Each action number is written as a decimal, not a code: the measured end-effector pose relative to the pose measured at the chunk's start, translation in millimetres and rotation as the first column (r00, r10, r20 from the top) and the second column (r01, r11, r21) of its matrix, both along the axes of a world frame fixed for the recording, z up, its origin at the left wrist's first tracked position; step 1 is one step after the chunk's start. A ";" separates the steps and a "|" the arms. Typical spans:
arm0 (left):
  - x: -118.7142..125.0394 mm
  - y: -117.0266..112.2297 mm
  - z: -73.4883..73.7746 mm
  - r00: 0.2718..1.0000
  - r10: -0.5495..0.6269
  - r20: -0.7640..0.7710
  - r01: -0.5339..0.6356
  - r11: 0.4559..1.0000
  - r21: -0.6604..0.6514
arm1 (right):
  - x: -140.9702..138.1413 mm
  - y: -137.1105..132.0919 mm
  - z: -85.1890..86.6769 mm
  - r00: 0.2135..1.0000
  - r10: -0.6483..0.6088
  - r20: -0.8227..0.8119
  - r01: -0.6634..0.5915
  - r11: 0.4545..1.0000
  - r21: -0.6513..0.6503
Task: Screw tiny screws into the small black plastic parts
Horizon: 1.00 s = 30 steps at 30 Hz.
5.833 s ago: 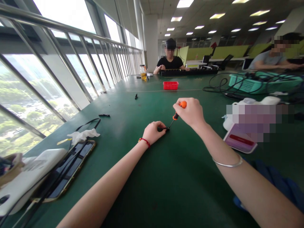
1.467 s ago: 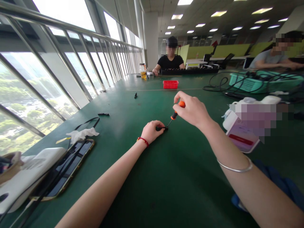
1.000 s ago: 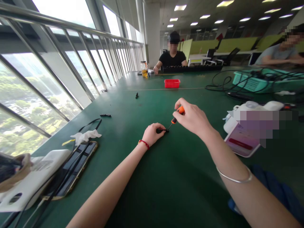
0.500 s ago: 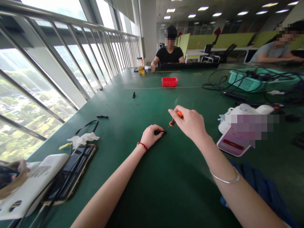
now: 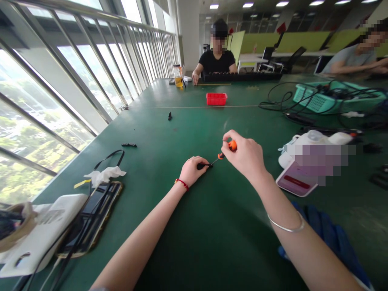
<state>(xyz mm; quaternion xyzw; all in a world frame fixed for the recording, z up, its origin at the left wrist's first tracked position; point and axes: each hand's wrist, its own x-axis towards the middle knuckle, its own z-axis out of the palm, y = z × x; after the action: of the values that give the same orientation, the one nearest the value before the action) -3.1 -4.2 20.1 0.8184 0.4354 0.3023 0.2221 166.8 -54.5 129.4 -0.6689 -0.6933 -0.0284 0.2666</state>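
Note:
My left hand (image 5: 192, 170) rests on the green table and pinches a small black part (image 5: 203, 165) whose kind I cannot make out. Closed round the handle of an orange and black screwdriver (image 5: 232, 145) is my right hand (image 5: 245, 155). The screwdriver slants down to the left, and its thin metal shaft reaches the right end of the black part. Whether the tip sits in a screw is too small to tell. Two other small black pieces lie apart on the table, one (image 5: 129, 145) to the left and one (image 5: 170, 116) farther back.
A red bin (image 5: 216, 99) stands farther back. At right are a teal basket (image 5: 312, 98) with cables, a phone (image 5: 295, 182) against a white object, and a blue glove (image 5: 329, 232). A phone (image 5: 100, 218) with cables lies at left. A co-worker (image 5: 216, 58) sits opposite.
My right hand's fingers have shifted on the screwdriver handle, with the thumb and index finger curled differently. The left hand keeps its pinch on the black part. The camera view has tilted slightly.

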 end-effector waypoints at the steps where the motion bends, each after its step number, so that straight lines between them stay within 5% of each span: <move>1: 0.0 0.1 0.1 1.000 0.000 0.000 0.000 1.000 0.002 | 0.2 -0.1 0.0 1.000 0.014 -0.023 -0.014 1.000 0.002; 17: 0.5 -4.3 0.6 1.000 0.007 -0.015 -0.007 1.000 0.029 | -3.8 -1.8 -3.8 0.995 -0.023 -0.097 0.021 0.999 -0.026; 30: 2.2 -3.4 -10.7 1.000 -0.009 -0.013 0.010 0.998 0.064 | -8.8 -6.8 -9.9 0.999 -0.042 -0.028 0.044 0.995 0.086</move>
<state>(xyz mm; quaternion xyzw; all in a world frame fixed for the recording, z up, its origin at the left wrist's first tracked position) -0.9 -7.7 9.5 0.8290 0.4230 0.3100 0.1943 158.0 -61.3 119.4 -0.6718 -0.6734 -0.0553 0.3034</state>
